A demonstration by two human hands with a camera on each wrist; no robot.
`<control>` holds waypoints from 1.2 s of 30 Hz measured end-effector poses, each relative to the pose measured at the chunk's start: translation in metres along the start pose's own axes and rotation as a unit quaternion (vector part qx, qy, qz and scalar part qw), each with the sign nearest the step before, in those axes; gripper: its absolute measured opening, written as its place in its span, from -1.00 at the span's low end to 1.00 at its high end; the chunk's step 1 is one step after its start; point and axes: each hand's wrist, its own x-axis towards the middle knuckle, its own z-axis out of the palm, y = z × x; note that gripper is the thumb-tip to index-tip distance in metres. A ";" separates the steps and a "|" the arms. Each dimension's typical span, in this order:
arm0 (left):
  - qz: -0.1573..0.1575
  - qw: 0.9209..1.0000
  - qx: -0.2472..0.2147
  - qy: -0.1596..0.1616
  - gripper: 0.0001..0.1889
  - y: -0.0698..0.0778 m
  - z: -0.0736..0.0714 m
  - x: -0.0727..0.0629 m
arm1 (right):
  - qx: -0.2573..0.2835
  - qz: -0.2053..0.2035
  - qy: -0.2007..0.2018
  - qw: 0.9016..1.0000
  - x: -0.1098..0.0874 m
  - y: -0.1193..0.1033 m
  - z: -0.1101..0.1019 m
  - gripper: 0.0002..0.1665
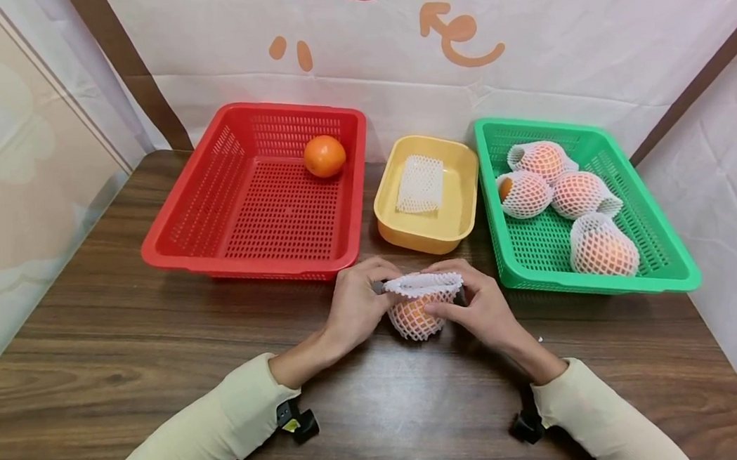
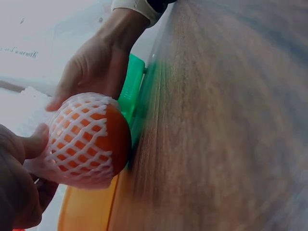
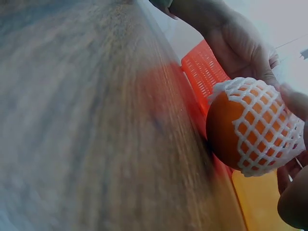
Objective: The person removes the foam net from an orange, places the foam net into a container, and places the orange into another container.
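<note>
An orange (image 2: 120,139) sits inside a white foam net sleeve (image 1: 424,283), its underside bare in both wrist views. The sleeve's gathered, open rim faces up in the head view. From the left, my left hand (image 1: 359,302) pinches the sleeve's edge between thumb and fingers. My right hand (image 1: 482,306) grips the other side, its thumb lying on the netting over the fruit and its fingers behind the rim. In the right wrist view the netting (image 3: 264,130) covers the upper part of the orange.
At the back left, a red basket (image 1: 282,260) contains one bare orange (image 1: 324,156). A yellow bin (image 1: 429,237) in the middle has flat foam sleeves (image 1: 420,183) in it. The green basket (image 1: 600,286) on the right bears several netted oranges (image 1: 604,247). A fabric sheet hangs behind.
</note>
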 end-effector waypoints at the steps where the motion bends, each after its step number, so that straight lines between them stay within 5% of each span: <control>1: 0.000 1.000 -0.004 0.004 -0.85 0.000 0.000 0.000 | -0.004 -0.004 0.007 1.000 0.000 -0.001 0.000 -0.63; 5: 0.000 1.000 -0.017 0.005 -0.84 0.001 0.002 -0.002 | -0.002 -0.037 0.043 0.998 0.001 -0.001 0.000 -0.73; 12: -0.021 0.997 0.028 -0.062 -0.54 0.009 -0.002 -0.002 | 0.032 -0.058 0.070 0.995 0.001 0.002 0.002 -0.77; 15: -0.029 0.996 0.048 -0.075 -0.58 0.011 -0.003 -0.001 | 0.041 -0.058 0.071 0.995 0.000 0.003 0.002 -0.77; 26: 0.007 1.000 0.023 -0.013 -0.79 0.005 -0.001 -0.001 | 0.021 -0.007 -0.008 1.000 -0.001 0.000 0.001 -0.48; 31: 0.017 1.000 -0.003 -0.003 -0.77 0.004 -0.002 0.000 | 0.006 -0.021 0.027 0.999 0.000 -0.001 0.002 -0.65; 36: 0.009 0.999 0.009 -0.031 -0.67 0.005 -0.002 0.000 | 0.012 -0.035 0.071 0.997 -0.001 -0.003 0.003 -0.79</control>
